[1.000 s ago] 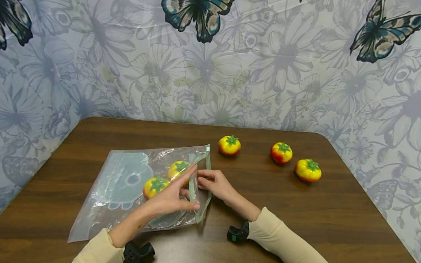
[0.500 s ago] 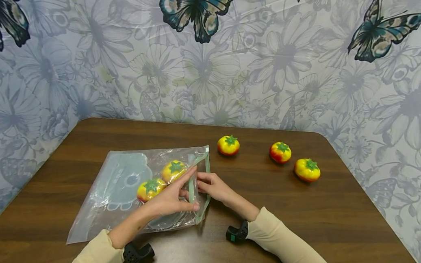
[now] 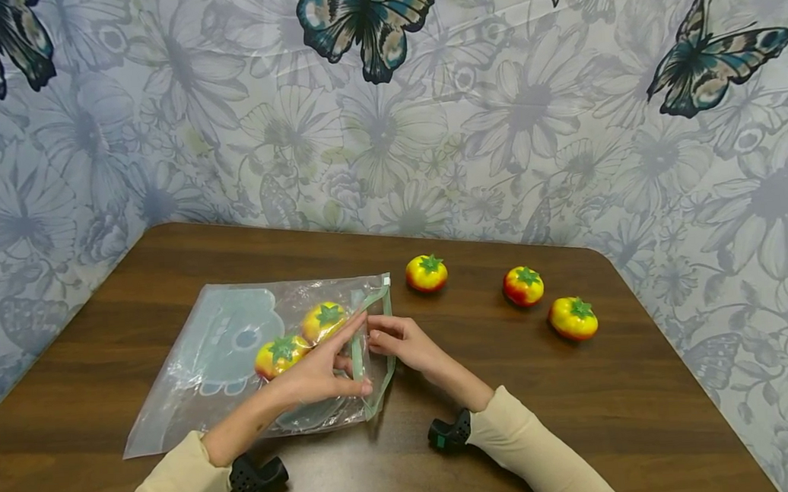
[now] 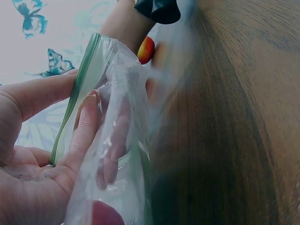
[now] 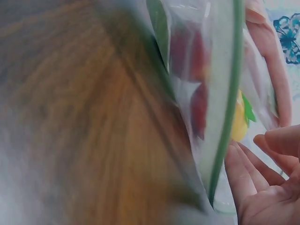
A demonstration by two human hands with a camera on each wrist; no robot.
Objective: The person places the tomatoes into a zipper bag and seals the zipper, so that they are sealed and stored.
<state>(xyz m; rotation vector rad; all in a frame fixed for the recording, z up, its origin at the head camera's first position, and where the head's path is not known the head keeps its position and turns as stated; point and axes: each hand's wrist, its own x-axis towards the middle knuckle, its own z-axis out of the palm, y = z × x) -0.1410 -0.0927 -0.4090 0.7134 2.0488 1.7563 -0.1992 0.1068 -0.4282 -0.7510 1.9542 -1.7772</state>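
Note:
A clear zip bag (image 3: 175,406) with a green-edged mouth and a pale blue print lies flat on the table. Two red-yellow toy tomatoes with green leaf tops, a near one (image 3: 281,356) and a far one (image 3: 322,321), show inside it. My left hand (image 3: 320,373) holds the bag's mouth spread, the green zip strip (image 4: 77,103) lying between thumb and fingers. At that mouth, my right hand (image 3: 408,346) has its fingertips just inside; thumb and fingers (image 5: 241,171) stand slightly apart, with no tomato between them. Plastic partly hides both hands' fingertips.
Three more toy tomatoes stand to the right of the bag: one at the back (image 3: 426,273), one in the middle (image 3: 523,286) and one nearest (image 3: 574,318). The brown wooden table (image 3: 517,435) ends at a butterfly-print cloth (image 3: 388,162).
Both tomatoes in the bag have shifted left, deeper into it, away from the mouth. My hands have stayed nearly in place.

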